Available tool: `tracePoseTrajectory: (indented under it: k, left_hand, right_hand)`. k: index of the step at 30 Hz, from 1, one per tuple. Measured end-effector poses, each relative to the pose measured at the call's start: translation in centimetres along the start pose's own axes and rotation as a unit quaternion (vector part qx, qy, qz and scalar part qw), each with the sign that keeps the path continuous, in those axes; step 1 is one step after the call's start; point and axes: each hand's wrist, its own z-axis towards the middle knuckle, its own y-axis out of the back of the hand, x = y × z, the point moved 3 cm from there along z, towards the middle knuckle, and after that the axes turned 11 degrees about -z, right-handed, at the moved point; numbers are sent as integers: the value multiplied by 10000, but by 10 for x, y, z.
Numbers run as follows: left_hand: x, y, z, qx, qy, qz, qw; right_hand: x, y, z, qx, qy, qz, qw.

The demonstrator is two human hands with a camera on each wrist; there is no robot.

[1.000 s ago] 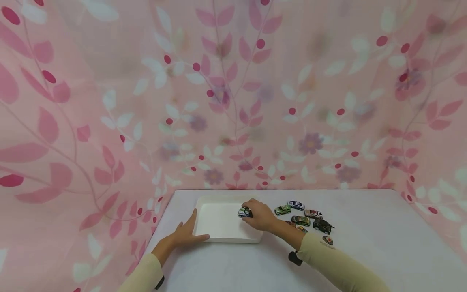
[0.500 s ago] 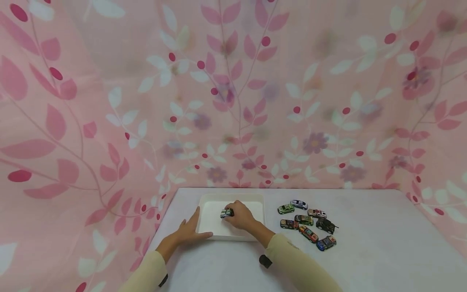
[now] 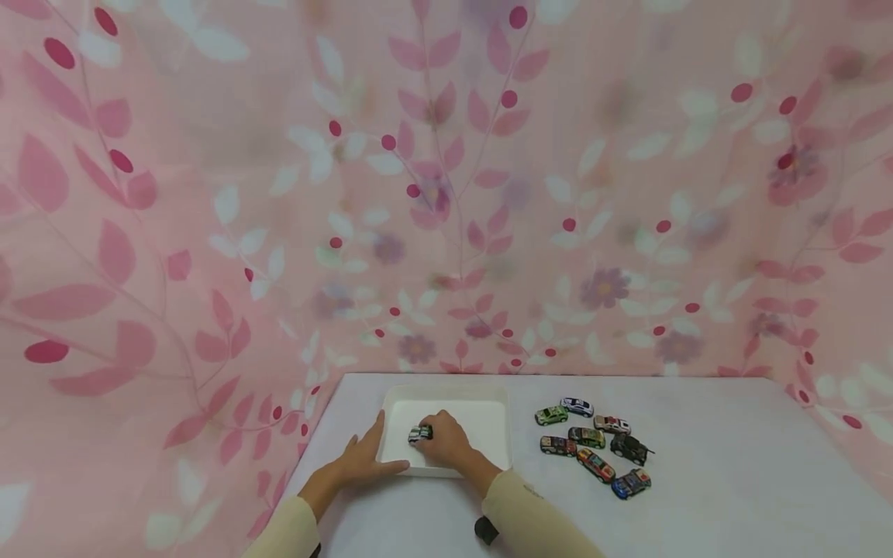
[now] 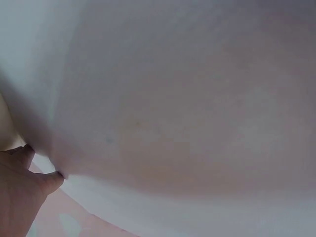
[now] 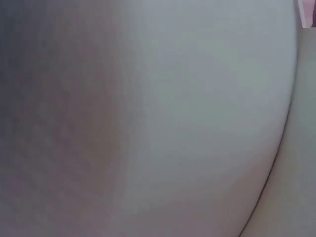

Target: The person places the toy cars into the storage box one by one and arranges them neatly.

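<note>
In the head view my right hand [image 3: 448,442] pinches a small green-and-white toy car [image 3: 420,434] low over the left part of a white rectangular tray [image 3: 474,392]. Whether the car's wheels touch the tray floor I cannot tell. My left hand [image 3: 359,463] rests at the tray's left front corner, its fingers spread along the left side and its thumb along the front rim. In the left wrist view, part of the left hand [image 4: 22,192] shows at the lower left edge. The right wrist view shows only blurred white surface and sleeve.
Several toy cars lie grouped on the white table [image 3: 725,465] right of the tray, among them a green car [image 3: 552,415], an orange-red car [image 3: 596,466], a blue car [image 3: 631,483] and a black vehicle [image 3: 630,449]. A pink floral curtain [image 3: 446,232] stands behind.
My right hand has carried the toy car leftward across the tray, toward the left hand, and the grouped cars its forearm covered now show. The left hand keeps its place at the tray.
</note>
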Motion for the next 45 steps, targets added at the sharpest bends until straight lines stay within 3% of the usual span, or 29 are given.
tracePoseTrajectory:
  k: [7, 11, 20, 29, 36, 45]
  left_hand:
    - [-13, 4, 3, -38, -97, -70, 9999]
    - [-9, 4, -3, 20, 23, -23, 10000]
    - [-4, 4, -9, 154, 228, -12, 9996]
    - [-2, 3, -6, 93, 181, -5, 9998]
    - [-4, 1, -5, 154, 218, -5, 9996]
    - [-5, 5, -7, 228, 252, -113, 9994]
  right_hand:
    - [-1, 2, 3, 4, 131, -159, 9998]
    - [4, 0, 1, 155, 264, 14, 9995]
    - [11, -9, 2, 318, -29, 280, 9991]
    - [19, -14, 6, 388, 314, 575, 9971]
    - [22, -16, 8, 439, 171, 826, 9955]
    - [25, -24, 12, 443, -311, 1048, 9930]
